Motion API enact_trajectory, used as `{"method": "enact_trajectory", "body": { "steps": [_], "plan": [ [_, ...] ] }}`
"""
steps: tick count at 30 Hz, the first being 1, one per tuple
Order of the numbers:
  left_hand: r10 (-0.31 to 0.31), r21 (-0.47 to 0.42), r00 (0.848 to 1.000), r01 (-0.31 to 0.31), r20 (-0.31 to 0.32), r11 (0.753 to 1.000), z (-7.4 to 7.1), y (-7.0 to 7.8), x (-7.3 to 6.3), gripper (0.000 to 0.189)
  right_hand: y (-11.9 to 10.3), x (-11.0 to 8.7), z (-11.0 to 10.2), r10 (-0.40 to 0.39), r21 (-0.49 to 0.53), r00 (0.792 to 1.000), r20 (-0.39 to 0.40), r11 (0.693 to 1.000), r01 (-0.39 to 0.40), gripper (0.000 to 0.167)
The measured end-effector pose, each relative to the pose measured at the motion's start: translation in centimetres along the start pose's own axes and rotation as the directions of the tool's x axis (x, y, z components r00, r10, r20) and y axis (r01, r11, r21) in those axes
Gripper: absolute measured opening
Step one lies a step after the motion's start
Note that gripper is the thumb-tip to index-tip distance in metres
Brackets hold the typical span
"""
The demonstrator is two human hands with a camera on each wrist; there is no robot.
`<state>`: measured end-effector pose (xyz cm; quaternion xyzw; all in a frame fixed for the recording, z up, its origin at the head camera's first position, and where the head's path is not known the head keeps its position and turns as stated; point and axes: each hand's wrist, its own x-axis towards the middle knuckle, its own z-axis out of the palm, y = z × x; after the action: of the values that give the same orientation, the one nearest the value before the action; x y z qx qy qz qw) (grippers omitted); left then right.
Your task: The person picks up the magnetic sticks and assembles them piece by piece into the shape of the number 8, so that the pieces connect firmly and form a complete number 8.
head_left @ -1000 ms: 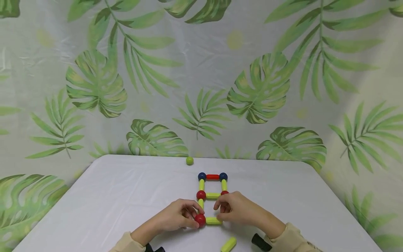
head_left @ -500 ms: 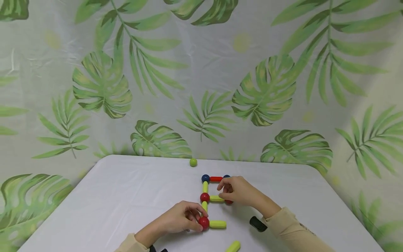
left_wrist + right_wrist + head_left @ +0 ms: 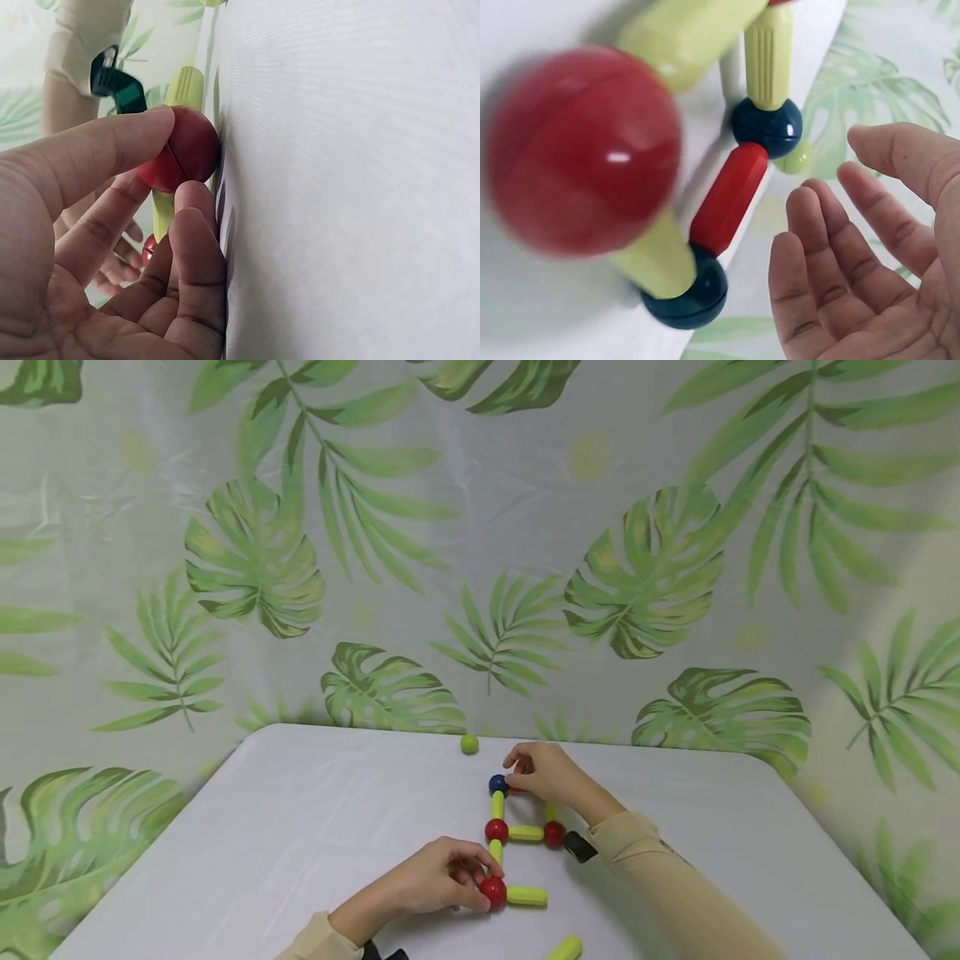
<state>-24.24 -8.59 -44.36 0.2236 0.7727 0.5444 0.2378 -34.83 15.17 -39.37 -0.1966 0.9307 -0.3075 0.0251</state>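
Note:
My left hand pinches the near red ball between thumb and fingers on the white table. From that ball one yellow-green rod points right with its other end free. Another rod runs away to a second red ball, part of a square of rods and balls. The square's far side is a red rod between blue balls; its right corner has a red ball. Over the far side hovers my right hand, holding nothing, fingers loosely bent, partly hiding the red rod and right blue ball.
A lime-green ball lies by the table's far edge, just beyond the square. One loose yellow-green rod is at the near side, cut by the frame. Leaf-patterned cloth hangs behind the white table.
My right hand has left the near yellow-green rod and travelled away from me, past the right red ball, to the square's far side. The left hand stays on its red ball.

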Motion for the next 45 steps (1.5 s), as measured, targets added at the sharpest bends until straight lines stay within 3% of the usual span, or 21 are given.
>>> {"method": "enact_trajectory", "body": {
  "steps": [7,21,37,45],
  "plan": [
    [0.011,-0.021,1.000,-0.011,0.010,1.000,0.1,0.2,0.2,0.028,-0.9,3.2,0.4,0.036,-0.011,0.999,-0.027,0.999,-0.036,0.027],
    [0.026,-0.013,0.999,-0.026,0.019,1.000,-0.2,0.1,-0.2,0.027,-2.3,7.4,2.2,0.129,-0.003,0.991,-0.029,0.992,-0.129,0.043],
    [0.034,-0.041,0.999,-0.033,0.029,0.999,-0.3,-0.3,0.0,0.027,-3.1,9.4,3.2,0.071,-0.145,0.997,0.012,0.987,-0.068,0.045],
    [0.040,-0.031,0.999,-0.039,0.019,0.999,-0.4,-0.2,-0.3,0.026,-3.6,9.9,3.9,0.070,-0.197,0.998,0.009,0.978,-0.067,0.031]
  ]
}}
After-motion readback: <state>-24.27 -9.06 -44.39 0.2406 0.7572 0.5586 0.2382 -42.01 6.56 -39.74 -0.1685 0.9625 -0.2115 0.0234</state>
